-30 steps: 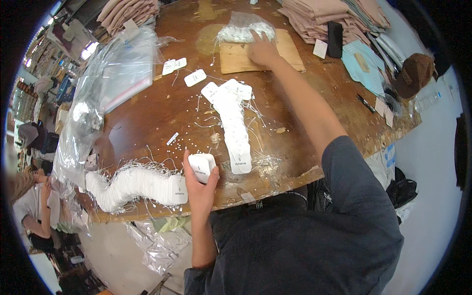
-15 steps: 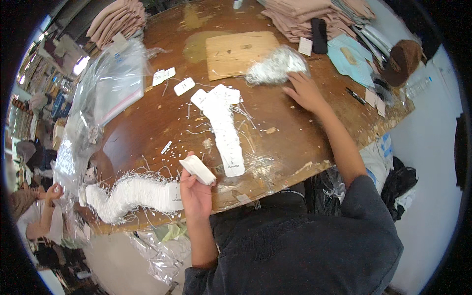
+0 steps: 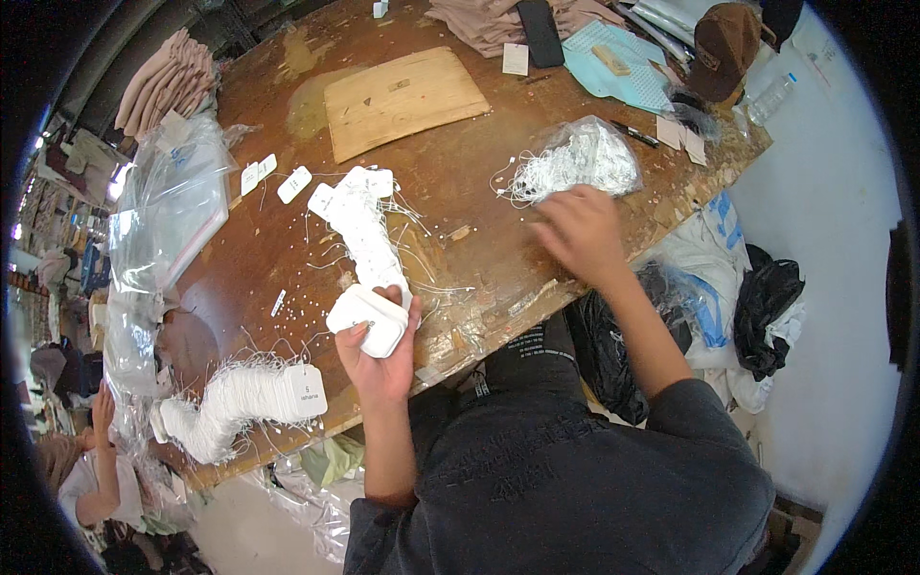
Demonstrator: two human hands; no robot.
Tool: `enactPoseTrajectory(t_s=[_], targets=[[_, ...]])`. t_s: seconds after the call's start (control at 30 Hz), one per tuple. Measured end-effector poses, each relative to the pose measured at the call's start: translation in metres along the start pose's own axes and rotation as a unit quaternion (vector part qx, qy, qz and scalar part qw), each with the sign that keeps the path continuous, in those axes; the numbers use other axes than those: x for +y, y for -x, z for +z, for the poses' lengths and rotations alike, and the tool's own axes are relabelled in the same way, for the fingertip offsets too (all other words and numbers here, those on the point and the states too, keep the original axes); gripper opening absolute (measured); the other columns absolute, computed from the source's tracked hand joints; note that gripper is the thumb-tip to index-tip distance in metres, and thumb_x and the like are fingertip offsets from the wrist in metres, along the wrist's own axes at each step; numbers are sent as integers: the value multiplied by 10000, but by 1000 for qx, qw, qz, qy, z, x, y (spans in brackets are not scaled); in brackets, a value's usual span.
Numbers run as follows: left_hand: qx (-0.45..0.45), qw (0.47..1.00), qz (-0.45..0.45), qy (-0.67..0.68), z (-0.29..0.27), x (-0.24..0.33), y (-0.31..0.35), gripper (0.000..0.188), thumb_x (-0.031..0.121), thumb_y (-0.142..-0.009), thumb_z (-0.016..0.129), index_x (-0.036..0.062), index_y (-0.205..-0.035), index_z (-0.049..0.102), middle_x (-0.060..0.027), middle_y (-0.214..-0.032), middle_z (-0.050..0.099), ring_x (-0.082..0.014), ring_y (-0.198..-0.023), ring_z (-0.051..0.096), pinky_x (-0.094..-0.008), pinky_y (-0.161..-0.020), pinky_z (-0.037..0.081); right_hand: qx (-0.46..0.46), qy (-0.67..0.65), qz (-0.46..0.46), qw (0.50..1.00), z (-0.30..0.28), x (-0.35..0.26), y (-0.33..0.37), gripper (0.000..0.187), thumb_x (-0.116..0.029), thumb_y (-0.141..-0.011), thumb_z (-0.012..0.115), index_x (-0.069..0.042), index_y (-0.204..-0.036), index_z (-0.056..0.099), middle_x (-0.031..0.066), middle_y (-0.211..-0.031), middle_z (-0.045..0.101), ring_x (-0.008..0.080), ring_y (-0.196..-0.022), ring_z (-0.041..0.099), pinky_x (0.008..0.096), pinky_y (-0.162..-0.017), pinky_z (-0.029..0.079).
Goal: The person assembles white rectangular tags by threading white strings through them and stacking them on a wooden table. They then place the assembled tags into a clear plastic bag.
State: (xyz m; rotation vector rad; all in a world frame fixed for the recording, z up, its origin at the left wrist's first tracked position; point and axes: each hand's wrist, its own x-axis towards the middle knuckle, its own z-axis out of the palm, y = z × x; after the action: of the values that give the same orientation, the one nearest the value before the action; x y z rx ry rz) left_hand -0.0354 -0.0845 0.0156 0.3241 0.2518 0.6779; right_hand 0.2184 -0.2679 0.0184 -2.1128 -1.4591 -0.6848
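Observation:
My left hand (image 3: 381,359) holds a thick stack of white hang tags (image 3: 369,321), thumb on its face and fingers behind. My right hand (image 3: 580,230) hovers at the near side of a clear plastic bag (image 3: 623,172) full of white tag strings (image 3: 565,171); its fingers are stretched out, slightly blurred, and nothing shows in them. Just beyond my left hand, a fanned row of strung white tags (image 3: 359,225) lies on the wooden table (image 3: 259,240). Another long curved row of strung tags (image 3: 240,407) lies to the left, near the table edge.
A thin wooden board (image 3: 402,101) lies at the far middle. Clear plastic bags (image 3: 172,220) cover the left side, with folded pink fabric (image 3: 168,81) behind. At far right are a black phone (image 3: 540,34), a marker (image 3: 634,134) and a brown cap (image 3: 724,53). A person (image 3: 96,479) sits at left.
The bag of strings has come away from the board, nearer to me and rightward, with my right hand beside it. My left hand has turned the tag stack face up. The view has shifted.

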Motion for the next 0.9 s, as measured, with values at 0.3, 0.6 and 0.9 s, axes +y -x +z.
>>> enactPoseTrajectory(t_s=[0.3, 0.6, 0.9], targets=[[-32, 988, -18, -148, 4, 0, 26, 470, 127, -724, 628, 70, -1160, 462, -86, -918, 507, -226, -788, 539, -371, -657, 484, -91, 92, -34, 991, 61, -13, -51, 171, -99, -786, 649, -84, -956, 637, 35, -898, 627, 227, -936, 559, 374, -830, 395], [-163, 887, -10, -432, 6, -4, 21, 459, 97, -739, 665, 0, -1176, 563, -168, -1427, 389, -196, -856, 646, -313, -748, 515, -161, -332, 0, 930, 22, -73, -40, 224, -50, -864, 543, -42, -1085, 578, 169, -965, 597, 377, -886, 603, 437, -757, 499], [-188, 887, -134, -399, 0, 0, 30, 373, -14, -766, 608, -2, -1138, 583, -67, -1121, 535, -150, -890, 612, -286, -805, 502, -202, -465, 40, 861, -3, -114, -29, 93, -89, -869, 621, -14, -922, 639, 115, -809, 603, 267, -727, 600, 336, -652, 469]])
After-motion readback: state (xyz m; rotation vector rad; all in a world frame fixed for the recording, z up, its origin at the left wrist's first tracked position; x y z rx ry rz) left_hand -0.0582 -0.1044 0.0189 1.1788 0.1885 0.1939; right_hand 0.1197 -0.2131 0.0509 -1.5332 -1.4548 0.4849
